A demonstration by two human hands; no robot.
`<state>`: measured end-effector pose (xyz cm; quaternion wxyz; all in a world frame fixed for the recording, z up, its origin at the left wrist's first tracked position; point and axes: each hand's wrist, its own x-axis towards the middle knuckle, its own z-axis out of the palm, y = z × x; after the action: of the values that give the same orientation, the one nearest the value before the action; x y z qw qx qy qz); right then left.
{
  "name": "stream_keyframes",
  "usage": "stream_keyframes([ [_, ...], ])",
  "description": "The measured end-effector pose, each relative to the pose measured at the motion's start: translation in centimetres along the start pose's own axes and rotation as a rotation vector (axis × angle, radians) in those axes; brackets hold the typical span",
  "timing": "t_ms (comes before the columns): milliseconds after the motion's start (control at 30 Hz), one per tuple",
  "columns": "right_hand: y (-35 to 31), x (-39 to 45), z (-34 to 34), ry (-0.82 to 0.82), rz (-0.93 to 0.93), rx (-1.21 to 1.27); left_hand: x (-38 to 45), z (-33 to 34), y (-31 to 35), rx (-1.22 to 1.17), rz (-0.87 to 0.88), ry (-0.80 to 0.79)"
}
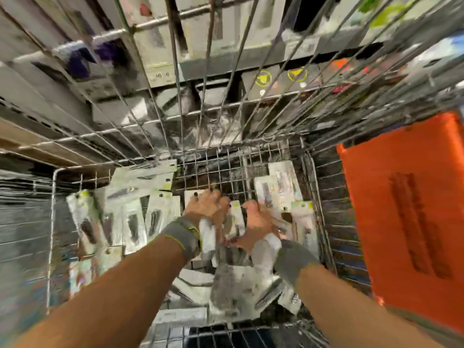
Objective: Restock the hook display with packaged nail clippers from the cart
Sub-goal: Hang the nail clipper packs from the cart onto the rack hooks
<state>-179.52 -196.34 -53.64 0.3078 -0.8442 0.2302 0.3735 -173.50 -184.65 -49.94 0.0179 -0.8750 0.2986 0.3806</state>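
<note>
White carded nail clipper packs [236, 217] lie heaped in the wire cart [324, 222]. Left hand [208, 205] and right hand [258, 222] curl around packs at centre. Blur hides which. Slick cards may slip; display hooks at twelve o'clock are unclear.

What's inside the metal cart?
The wire cart holds many packaged nail clippers, lying loose and overlapping. Both hands reach in: the left hand and the right hand are among the packs. Whatever lies beneath the pile is covered.
</note>
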Motion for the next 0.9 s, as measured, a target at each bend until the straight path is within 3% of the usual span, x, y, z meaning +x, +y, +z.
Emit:
stream_keyframes([
  [167,-0.2,-0.6,0.9,0.003,0.019,0.028,0.7,0.9,-0.6,0.128,-0.026,-0.015],
  [300,-0.7,-0.3,0.9,-0.001,0.103,0.112,1.2,1.2,-0.1,0.020,-0.078,-0.004],
  [433,-0.8,-1.1,0.5,-0.014,0.086,0.038,0.9,0.4,-0.2,-0.036,-0.070,-0.048],
  [533,-0.8,-1.8,0.3,-0.111,0.044,0.108,0.2,-0.2,-0.5,-0.124,-0.111,-0.104],
  [700,-1.1,-2.3,-0.5,-0.273,-0.027,0.053,-0.1,-0.1,-1.5,-0.159,0.000,-0.171],
  [900,-2.1,-1.6,-0.2,-0.292,-0.010,-0.020,0.1,0.8,-2.1,-0.458,-0.230,-0.152],
])
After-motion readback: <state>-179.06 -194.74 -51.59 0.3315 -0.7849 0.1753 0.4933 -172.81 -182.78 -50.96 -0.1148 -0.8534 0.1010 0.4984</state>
